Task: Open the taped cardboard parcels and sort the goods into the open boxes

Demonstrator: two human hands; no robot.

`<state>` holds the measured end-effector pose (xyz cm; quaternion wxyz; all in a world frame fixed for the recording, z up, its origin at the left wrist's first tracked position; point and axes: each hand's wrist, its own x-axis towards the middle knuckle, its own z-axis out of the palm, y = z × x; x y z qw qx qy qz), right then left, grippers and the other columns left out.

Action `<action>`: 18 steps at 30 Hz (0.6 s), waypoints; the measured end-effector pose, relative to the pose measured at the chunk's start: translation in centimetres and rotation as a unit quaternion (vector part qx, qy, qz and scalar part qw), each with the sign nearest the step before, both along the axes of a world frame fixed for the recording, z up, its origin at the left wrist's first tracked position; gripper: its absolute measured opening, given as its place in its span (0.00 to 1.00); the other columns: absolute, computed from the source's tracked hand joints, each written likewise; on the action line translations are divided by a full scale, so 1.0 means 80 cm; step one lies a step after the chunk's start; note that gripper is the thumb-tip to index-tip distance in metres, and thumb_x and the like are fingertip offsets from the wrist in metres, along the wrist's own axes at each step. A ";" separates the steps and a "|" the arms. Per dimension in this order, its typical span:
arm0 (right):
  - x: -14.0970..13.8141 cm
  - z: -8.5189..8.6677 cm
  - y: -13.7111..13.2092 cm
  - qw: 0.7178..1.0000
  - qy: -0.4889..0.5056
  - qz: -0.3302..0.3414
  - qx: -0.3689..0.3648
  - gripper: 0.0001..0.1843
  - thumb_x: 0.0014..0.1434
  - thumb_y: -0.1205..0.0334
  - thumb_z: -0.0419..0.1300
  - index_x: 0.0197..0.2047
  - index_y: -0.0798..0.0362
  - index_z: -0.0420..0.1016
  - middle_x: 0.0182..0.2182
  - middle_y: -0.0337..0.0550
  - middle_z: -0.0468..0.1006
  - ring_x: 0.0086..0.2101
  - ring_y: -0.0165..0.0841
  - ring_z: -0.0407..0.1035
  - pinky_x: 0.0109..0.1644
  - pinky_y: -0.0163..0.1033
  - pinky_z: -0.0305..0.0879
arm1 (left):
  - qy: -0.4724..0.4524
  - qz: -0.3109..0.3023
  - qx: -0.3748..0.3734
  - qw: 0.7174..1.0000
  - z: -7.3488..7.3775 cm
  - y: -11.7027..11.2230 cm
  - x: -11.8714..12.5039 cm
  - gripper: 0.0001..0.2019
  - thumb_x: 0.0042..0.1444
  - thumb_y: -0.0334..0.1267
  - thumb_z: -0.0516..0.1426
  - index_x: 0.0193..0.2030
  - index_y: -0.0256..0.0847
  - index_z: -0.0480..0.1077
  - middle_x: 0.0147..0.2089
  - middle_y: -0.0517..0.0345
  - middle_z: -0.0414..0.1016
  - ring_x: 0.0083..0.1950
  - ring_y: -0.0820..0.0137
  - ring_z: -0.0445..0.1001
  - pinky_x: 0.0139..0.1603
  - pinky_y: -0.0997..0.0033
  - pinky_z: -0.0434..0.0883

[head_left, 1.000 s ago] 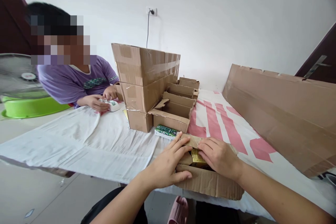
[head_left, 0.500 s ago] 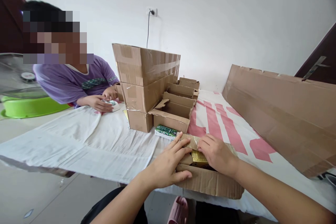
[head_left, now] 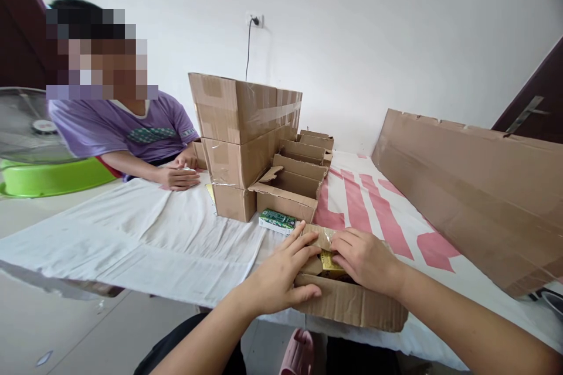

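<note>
A small open cardboard box [head_left: 352, 304] sits at the near edge of the cloth-covered table. My left hand [head_left: 281, 272] lies over its left flap, fingers stretched flat, thumb on the front wall. My right hand [head_left: 365, 261] rests palm down inside the box, fingers pressing on a yellow packet [head_left: 328, 262] that shows between the two hands. A green packet [head_left: 278, 220] lies on the cloth just beyond the box.
Stacked taped cartons [head_left: 241, 129] and several open small boxes [head_left: 292, 184] stand mid-table. A long flat cardboard sheet [head_left: 475, 187] leans at the right. A person in a purple shirt [head_left: 127, 129] sits at the left, hands on a small object. A green basin [head_left: 48, 179] lies behind.
My hands have barely shifted on the box. The person at the left has leaned back a little and cupped both hands over the small white object.
</note>
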<state>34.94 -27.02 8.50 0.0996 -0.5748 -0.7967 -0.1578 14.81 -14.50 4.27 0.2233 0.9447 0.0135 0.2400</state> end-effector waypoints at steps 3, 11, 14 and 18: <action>-0.001 -0.006 0.001 1.000 -0.025 0.001 0.015 0.10 0.64 0.72 0.51 0.34 0.53 0.70 0.31 0.44 0.75 0.33 0.36 0.68 0.38 0.41 0.66 | 0.009 0.002 -0.004 1.000 0.000 0.000 0.000 0.30 0.57 0.53 0.60 0.61 0.39 0.64 0.70 0.39 0.58 0.75 0.46 0.40 0.70 0.37 0.52; -0.002 -0.011 0.006 0.999 -0.004 -0.012 0.036 0.10 0.64 0.72 0.51 0.33 0.53 0.68 0.31 0.44 0.74 0.34 0.36 0.66 0.37 0.41 0.65 | 0.003 0.000 -0.008 1.000 0.001 0.001 0.000 0.29 0.56 0.54 0.60 0.60 0.40 0.66 0.69 0.39 0.59 0.75 0.46 0.40 0.70 0.37 0.51; -0.001 -0.014 0.006 0.999 0.013 -0.018 0.050 0.11 0.64 0.72 0.48 0.33 0.53 0.67 0.31 0.45 0.73 0.34 0.37 0.66 0.37 0.42 0.65 | 0.006 0.003 -0.005 1.000 -0.001 0.001 0.000 0.29 0.56 0.55 0.60 0.59 0.39 0.66 0.70 0.39 0.57 0.75 0.45 0.40 0.69 0.36 0.53; 0.003 -0.015 0.006 0.996 0.018 -0.023 0.085 0.12 0.66 0.72 0.47 0.35 0.53 0.68 0.33 0.45 0.74 0.34 0.36 0.67 0.38 0.43 0.66 | 0.017 0.014 -0.001 1.000 -0.003 0.001 -0.001 0.28 0.56 0.55 0.60 0.58 0.39 0.67 0.73 0.39 0.49 0.75 0.43 0.41 0.69 0.38 0.54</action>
